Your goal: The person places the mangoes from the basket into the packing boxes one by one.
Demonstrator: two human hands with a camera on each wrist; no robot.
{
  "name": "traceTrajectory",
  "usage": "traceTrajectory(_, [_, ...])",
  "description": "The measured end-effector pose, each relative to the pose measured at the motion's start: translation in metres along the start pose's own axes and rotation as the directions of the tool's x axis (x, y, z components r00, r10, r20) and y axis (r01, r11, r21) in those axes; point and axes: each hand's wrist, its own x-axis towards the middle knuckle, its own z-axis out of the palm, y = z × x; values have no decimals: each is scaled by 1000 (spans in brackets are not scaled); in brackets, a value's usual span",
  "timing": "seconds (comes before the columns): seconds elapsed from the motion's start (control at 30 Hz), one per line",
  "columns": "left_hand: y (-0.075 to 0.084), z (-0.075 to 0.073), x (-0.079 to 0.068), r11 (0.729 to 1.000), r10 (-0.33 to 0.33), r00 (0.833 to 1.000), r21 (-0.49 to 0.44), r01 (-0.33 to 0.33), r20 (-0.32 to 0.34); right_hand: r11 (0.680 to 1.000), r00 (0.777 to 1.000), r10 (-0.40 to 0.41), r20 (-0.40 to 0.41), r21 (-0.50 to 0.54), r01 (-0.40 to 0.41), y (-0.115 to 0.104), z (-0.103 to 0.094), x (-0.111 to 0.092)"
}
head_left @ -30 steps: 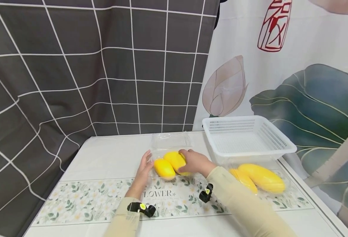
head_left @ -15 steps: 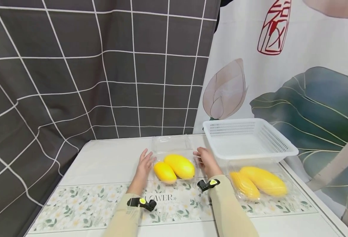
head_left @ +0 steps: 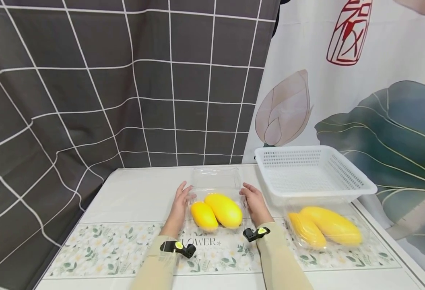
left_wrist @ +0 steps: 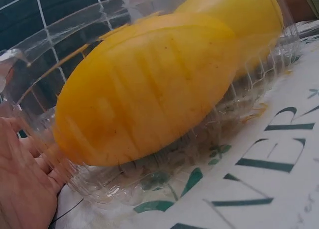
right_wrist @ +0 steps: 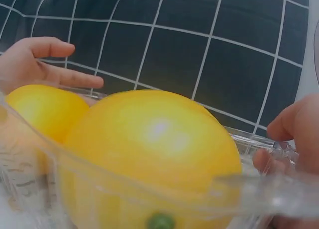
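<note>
Two yellow mangoes [head_left: 224,210] lie side by side in a clear plastic clamshell box [head_left: 212,230], whose lid [head_left: 216,178] is folded back away from me. At the box's left side is my left hand [head_left: 178,207], fingers straight and thumb raised; the left wrist view shows its palm [left_wrist: 22,179] against the clear wall. My right hand [head_left: 256,203] is at the opposite side, its loosely bent fingers [right_wrist: 281,124] at the box's rim in the right wrist view. The fingertips below the rim are partly hidden there.
A second clear box with two yellow mangoes [head_left: 330,225] stands to the right. Behind it is a white plastic basket [head_left: 314,171]. A floral runner [head_left: 100,249] crosses the white table [head_left: 133,189]. A dark checked curtain [head_left: 147,88] hangs at the back.
My right hand has let go of the larger mango, which now lies in the box, and has moved to the box's right side. My left hand has stayed on the left side.
</note>
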Motion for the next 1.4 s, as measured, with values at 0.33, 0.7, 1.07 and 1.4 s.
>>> traceTrajectory(0.33, [13,-1,-14,981,135,986,-154,-119,96,991,995,-96,18,94,94,4,1,2])
traceTrajectory(0.7, [3,-2,-8,956,188,979,-244,-165,73,959,980,-193,54,222,177,5,0,3])
traceTrajectory(1.07, [23,-8,-9,963,189,969,-221,-152,160,925,967,-214,139,347,155,-16,-5,-3])
traceTrajectory(1.4, [74,0,-24,983,-110,987,157,91,115,998,982,17,189,58,-28,-60,-14,-27])
